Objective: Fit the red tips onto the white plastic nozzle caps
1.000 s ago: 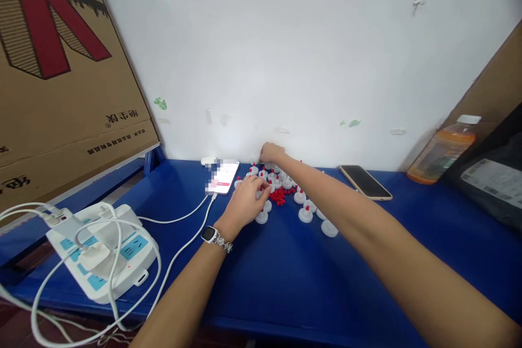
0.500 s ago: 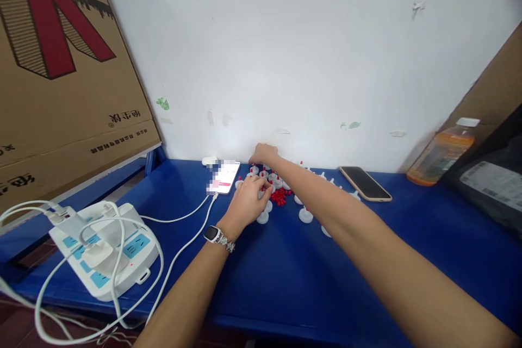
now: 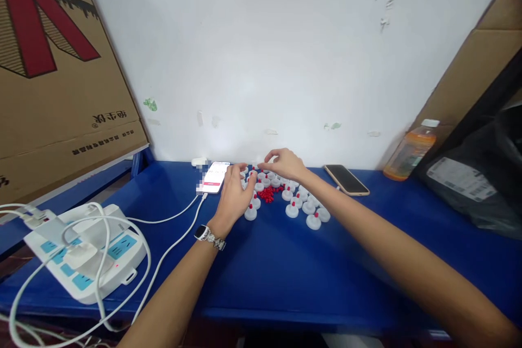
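Several small white plastic caps with red tips point(image 3: 292, 209) stand in a cluster at the back of the blue table point(image 3: 285, 272), around a little heap of loose red beads point(image 3: 267, 194). My left hand point(image 3: 231, 196), with a wristwatch on the wrist, hovers over the cluster's left side with curled fingers that reach among the caps; what they hold is hidden. My right hand point(image 3: 285, 163) is above the back of the cluster, thumb and fingertips pinched together near a cap, and what it pinches is too small to make out.
A lit phone point(image 3: 215, 176) on a white cable lies left of the caps, a dark phone point(image 3: 346, 179) right of them. A white power strip point(image 3: 81, 253) with plugs sits front left. An orange drink bottle point(image 3: 408, 152), cardboard point(image 3: 61, 76) and a black bag point(image 3: 477, 185) line the sides.
My right hand has drawn back from the wall and now sits over the caps' back edge. My left hand has slid forward among the caps. The view has shifted a little to the right.
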Tool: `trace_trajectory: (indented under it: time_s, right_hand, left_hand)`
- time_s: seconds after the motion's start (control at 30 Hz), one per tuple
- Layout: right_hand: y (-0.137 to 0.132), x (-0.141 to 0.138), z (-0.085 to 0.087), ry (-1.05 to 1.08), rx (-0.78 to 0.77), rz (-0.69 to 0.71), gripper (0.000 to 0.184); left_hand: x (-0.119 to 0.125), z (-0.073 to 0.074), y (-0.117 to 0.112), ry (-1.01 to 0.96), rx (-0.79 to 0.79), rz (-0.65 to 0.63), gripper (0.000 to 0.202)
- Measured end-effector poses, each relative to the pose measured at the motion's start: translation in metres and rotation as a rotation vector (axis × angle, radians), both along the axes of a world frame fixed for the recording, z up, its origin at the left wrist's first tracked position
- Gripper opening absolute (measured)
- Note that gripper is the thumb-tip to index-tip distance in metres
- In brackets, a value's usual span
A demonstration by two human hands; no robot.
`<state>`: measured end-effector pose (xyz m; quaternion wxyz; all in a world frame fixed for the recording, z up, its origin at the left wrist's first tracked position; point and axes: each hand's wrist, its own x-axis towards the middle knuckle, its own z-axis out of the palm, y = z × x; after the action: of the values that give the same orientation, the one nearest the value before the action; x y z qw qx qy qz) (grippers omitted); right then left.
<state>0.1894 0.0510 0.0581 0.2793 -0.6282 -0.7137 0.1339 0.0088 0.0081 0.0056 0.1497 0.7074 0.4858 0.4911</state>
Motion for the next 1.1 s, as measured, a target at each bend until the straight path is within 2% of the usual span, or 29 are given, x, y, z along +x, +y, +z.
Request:
trace_trajectory:
  time_s: [0.07, 0.13, 0.27, 0.4, 0.53, 0.67, 0.8, 0.97, 1.03, 1.1]
  right_hand:
    - [-0.035, 0.005, -0.008, 0.073, 0.047, 0.001, 0.041]
    - [-0.064, 0.004, -0.019, 0.117, 0.124, -0.015, 0.036]
    - [-0.092, -0.003, -0.038, 0.098, 0.237, -0.016, 0.03]
    - [-0.093, 0.005, -0.04, -0.038, 0.228, 0.069, 0.024]
    - [-0.09, 0.019, -0.04, -0.307, 0.291, 0.175, 0.015]
    - [-0.086, 0.016, -0.043, -0.52, 0.302, 0.23, 0.022]
    - [-0.08, 0.007, -0.047, -0.629, 0.271, 0.252, 0.023]
    - [-0.074, 0.004, -0.048, -0.613, 0.268, 0.257, 0.019]
    - [-0.075, 0.007, -0.046, -0.491, 0.259, 0.257, 0.016]
    - [-0.078, 0.011, -0.042, -0.235, 0.22, 0.238, 0.013]
  left_hand:
    - [0.008, 0.003, -0.005, -0.12, -0.118, -0.049, 0.043]
    - [0.016, 0.005, -0.009, -0.18, -0.218, -0.156, 0.048]
    - [0.025, 0.005, -0.013, -0.253, -0.239, -0.338, 0.048]
    - [0.019, 0.002, -0.009, -0.325, -0.243, -0.387, 0.04]
    - [0.012, 0.0, -0.005, -0.303, -0.221, -0.406, 0.041]
    - [0.011, 0.0, -0.011, -0.183, -0.2, -0.319, 0.047]
    - [0.009, 0.006, -0.019, -0.056, -0.133, -0.255, 0.049]
    - [0.007, 0.009, -0.019, 0.113, -0.142, -0.25, 0.035]
    - [0.008, 0.008, -0.018, 0.144, -0.121, -0.284, 0.029]
    - [0.009, 0.006, -0.017, 0.155, -0.103, -0.33, 0.024]
